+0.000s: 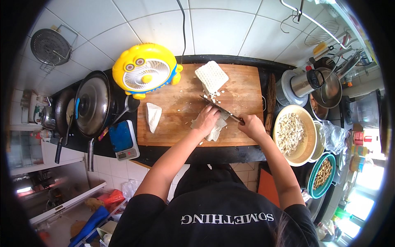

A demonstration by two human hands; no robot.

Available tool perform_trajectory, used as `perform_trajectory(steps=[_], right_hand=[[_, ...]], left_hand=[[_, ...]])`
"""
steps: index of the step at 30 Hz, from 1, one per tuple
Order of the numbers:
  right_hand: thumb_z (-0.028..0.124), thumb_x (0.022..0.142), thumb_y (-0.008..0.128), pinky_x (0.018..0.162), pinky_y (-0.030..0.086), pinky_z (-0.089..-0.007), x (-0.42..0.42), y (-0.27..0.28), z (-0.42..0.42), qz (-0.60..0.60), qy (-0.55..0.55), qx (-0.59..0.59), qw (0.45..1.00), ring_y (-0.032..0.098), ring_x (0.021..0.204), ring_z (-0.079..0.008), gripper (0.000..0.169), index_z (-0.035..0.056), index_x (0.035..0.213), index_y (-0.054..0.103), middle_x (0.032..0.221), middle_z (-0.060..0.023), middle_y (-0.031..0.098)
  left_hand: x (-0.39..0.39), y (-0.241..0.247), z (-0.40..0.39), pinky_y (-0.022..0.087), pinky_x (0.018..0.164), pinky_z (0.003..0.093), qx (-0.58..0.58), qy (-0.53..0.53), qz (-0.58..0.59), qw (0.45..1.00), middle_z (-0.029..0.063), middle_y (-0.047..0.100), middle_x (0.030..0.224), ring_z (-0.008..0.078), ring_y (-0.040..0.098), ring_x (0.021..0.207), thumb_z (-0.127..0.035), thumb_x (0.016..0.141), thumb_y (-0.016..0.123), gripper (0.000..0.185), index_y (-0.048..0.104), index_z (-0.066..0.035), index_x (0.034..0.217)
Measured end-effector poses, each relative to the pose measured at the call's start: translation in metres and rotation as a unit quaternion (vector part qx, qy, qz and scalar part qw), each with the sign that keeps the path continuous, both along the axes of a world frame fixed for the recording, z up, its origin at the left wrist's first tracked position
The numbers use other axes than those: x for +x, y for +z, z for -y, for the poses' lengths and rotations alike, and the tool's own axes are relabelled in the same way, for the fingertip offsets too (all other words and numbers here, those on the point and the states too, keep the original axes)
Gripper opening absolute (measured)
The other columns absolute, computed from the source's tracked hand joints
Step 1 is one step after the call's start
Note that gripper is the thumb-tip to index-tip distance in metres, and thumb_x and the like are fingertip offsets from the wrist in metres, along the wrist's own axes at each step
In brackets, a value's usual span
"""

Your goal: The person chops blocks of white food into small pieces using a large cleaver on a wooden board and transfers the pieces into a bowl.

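My right hand (253,126) grips the handle of a knife (222,109), whose dark blade slants up and left across a wooden cutting board (169,129). With bent fingers, my left hand (208,119) presses on pale, thin slices (215,131) beside the blade; it partly covers them. Beyond the blade lie small white cubes (216,98). A white block with a textured top, which looks like firm tofu (211,76), sits at the board's far edge. A folded white cloth or paper-like piece (153,117) rests on the left of the board; its material is unclear.
A yellow fan (146,71) stands at the board's far left corner. Left are a digital scale (124,140), a spatula (131,105) and a lidded pan (93,105). Right are a straw brush (270,102), a cream basket (308,139) of diced pieces and a green basket (331,179).
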State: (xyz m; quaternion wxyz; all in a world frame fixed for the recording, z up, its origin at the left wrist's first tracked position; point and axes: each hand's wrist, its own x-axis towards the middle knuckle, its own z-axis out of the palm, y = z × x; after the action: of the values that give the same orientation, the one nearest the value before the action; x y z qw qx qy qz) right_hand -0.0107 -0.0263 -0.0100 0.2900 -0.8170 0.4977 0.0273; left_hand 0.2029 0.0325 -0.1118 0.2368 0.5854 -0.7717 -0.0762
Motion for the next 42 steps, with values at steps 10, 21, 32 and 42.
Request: perform_trajectory(steps=[10,21,32,42], right_hand=[[0.022,0.079,0.064,0.079,0.053,-0.0436,0.006,-0.012,0.002,-0.038,0.022,0.017,0.999,0.066,0.086,-0.0351,0.029,0.0101,0.105,0.068,0.089,-0.0171,0.069],[0.021,0.081,0.061,0.078,0.053,-0.0441,0.012,-0.001,-0.004,-0.061,0.031,0.034,0.997,0.066,0.083,-0.0351,0.026,0.0108,0.104,0.069,0.087,-0.0171,0.069],[0.021,0.081,0.06,0.077,0.052,-0.0445,0.016,0.013,-0.016,-0.059,0.022,0.026,0.998,0.066,0.081,-0.0364,0.026,0.0092,0.102,0.068,0.083,-0.0167,0.069],[0.022,0.082,0.059,0.078,0.052,-0.0465,0.014,0.01,-0.026,-0.072,0.046,0.021,0.996,0.066,0.082,-0.0378,0.023,0.0079,0.098,0.066,0.084,-0.0199,0.068]], left_hand=[[0.008,-0.003,-0.008,0.048,0.093,0.0343,-0.048,-0.008,-0.019,0.999,0.004,0.062,0.108,0.0234,0.055,0.107,-0.007,0.081,0.055,0.023,0.068,-0.01,0.099],[0.01,-0.001,-0.015,0.049,0.091,0.0328,-0.048,-0.006,-0.041,0.998,0.0028,0.061,0.107,0.0219,0.055,0.107,-0.008,0.08,0.057,0.023,0.068,-0.012,0.1],[0.014,0.005,-0.024,0.046,0.097,0.0351,-0.026,-0.017,-0.007,1.0,0.0053,0.057,0.113,0.0239,0.051,0.113,-0.01,0.083,0.052,0.028,0.064,-0.008,0.108],[0.025,0.008,-0.036,0.051,0.086,0.0355,-0.054,-0.021,-0.034,0.998,0.0047,0.061,0.106,0.0248,0.057,0.099,-0.005,0.078,0.059,0.028,0.067,-0.01,0.105]])
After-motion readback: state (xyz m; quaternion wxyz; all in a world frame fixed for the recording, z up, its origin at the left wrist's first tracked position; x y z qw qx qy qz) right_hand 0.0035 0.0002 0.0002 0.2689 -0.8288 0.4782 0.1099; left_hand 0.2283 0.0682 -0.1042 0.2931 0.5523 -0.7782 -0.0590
